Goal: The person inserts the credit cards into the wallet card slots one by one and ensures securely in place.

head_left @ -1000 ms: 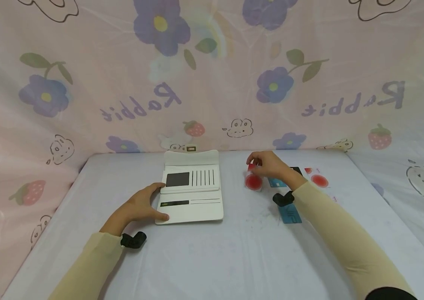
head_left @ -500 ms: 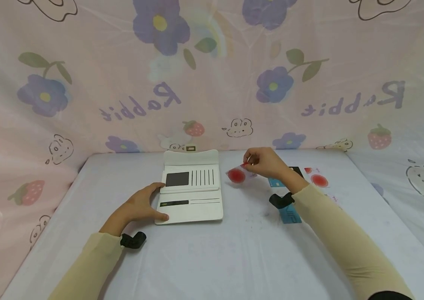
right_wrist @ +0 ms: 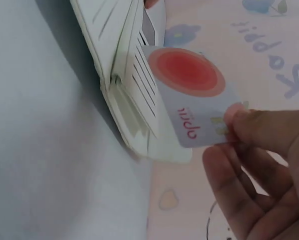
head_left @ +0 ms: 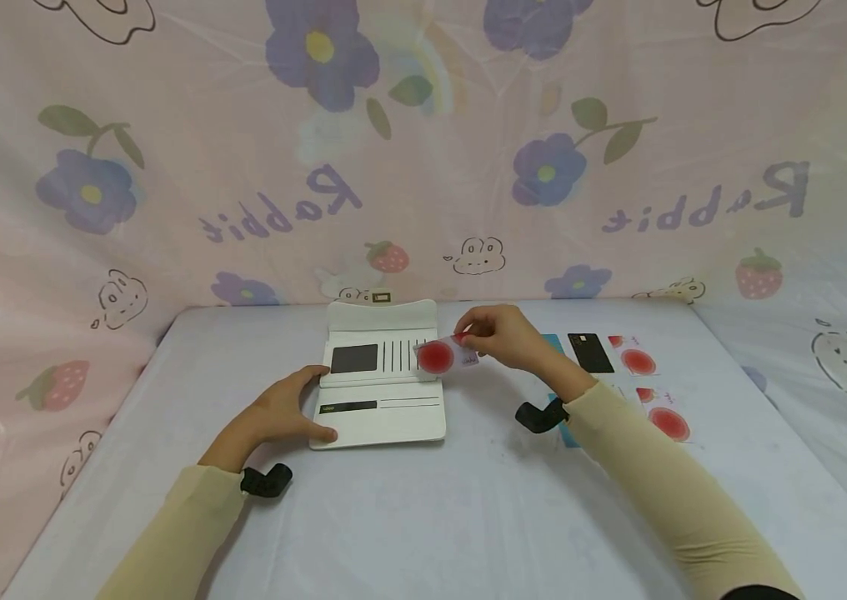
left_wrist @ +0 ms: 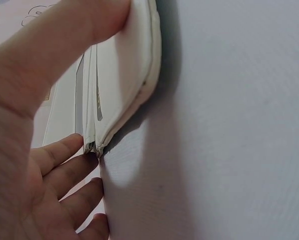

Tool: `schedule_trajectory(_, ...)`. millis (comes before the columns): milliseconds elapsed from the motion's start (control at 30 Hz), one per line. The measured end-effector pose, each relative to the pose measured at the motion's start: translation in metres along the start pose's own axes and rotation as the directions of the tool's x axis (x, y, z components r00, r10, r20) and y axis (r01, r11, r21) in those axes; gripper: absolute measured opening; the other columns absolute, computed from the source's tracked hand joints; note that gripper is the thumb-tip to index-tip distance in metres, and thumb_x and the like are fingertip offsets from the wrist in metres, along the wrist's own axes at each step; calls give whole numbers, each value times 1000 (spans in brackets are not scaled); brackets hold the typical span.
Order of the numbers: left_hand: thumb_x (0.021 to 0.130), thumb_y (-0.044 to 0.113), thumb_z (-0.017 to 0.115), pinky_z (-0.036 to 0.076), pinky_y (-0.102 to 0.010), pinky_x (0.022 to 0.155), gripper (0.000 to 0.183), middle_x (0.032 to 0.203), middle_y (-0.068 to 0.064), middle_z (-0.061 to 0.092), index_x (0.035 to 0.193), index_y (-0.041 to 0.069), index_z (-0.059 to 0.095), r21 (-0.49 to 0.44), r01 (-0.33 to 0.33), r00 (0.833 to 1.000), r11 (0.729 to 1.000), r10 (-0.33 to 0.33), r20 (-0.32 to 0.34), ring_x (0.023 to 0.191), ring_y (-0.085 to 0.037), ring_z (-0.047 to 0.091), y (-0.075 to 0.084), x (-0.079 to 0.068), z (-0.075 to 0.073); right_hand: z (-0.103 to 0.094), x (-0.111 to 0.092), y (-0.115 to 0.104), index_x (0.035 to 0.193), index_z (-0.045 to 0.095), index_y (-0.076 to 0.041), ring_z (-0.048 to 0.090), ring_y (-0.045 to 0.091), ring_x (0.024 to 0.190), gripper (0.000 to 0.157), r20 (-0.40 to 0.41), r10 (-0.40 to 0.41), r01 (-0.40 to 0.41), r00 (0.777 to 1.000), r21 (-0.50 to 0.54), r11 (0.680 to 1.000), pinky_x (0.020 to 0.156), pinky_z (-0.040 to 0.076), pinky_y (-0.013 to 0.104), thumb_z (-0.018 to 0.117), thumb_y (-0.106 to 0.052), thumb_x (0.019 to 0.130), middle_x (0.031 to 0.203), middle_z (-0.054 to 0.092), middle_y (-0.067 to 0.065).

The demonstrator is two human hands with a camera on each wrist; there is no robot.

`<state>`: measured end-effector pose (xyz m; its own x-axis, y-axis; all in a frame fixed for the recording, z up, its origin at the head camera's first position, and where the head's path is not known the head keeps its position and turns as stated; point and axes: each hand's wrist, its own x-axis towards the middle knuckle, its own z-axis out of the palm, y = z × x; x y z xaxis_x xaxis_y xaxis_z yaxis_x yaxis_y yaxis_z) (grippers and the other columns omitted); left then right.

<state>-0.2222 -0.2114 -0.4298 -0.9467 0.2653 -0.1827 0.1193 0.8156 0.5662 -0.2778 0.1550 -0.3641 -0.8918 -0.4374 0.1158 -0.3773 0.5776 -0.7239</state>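
An open white wallet (head_left: 412,423) lies on the table, its flap at the back and its card slots facing up. At its left edge is my left hand (head_left: 281,408); the thumb rests on the lower panel and the fingertips touch the fold, as the left wrist view shows. Between thumb and fingers my right hand (head_left: 506,337) pinches a white card (right_wrist: 189,95) with a red circle by one corner. The card is raised and tilted, overlapping the right end of the slots (right_wrist: 142,82) in the head view.
Right of the wallet lie a black card (head_left: 590,353), two white cards with red circles, one behind (head_left: 637,360) and one in front (head_left: 668,423), and blue cards (head_left: 553,341) partly hidden by my right arm. A patterned curtain (head_left: 423,167) hangs along the table's back edge.
My right hand has lifted the red-circle card from the table and carried it left to the wallet's right side. The left hand and wallet stay in place.
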Motion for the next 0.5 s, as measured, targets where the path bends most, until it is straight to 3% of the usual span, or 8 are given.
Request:
schedule_trajectory(133, 57, 55, 87, 30, -58, 112, 114, 153, -19, 35, 148, 14, 33, 3, -6, 1000, 1000, 6, -3, 142, -40, 31, 0, 0, 1, 10, 0, -2, 98, 67, -10, 65, 19, 67, 10, -5, 1, -1, 1000, 64, 998, 71, 59, 48, 65, -5, 89, 83, 71, 9)
schedule_trajectory(500, 57, 55, 87, 30, -58, 112, 114, 152, -20, 35, 147, 14, 33, 3, -13, 1000, 1000, 13, -2, 141, -40, 31, 0, 0, 0, 43, 4, -4, 107, 66, -8, 67, 19, 73, 18, 0, 35, -34, 999, 188, 982, 73, 60, 44, 64, -4, 90, 89, 67, 12)
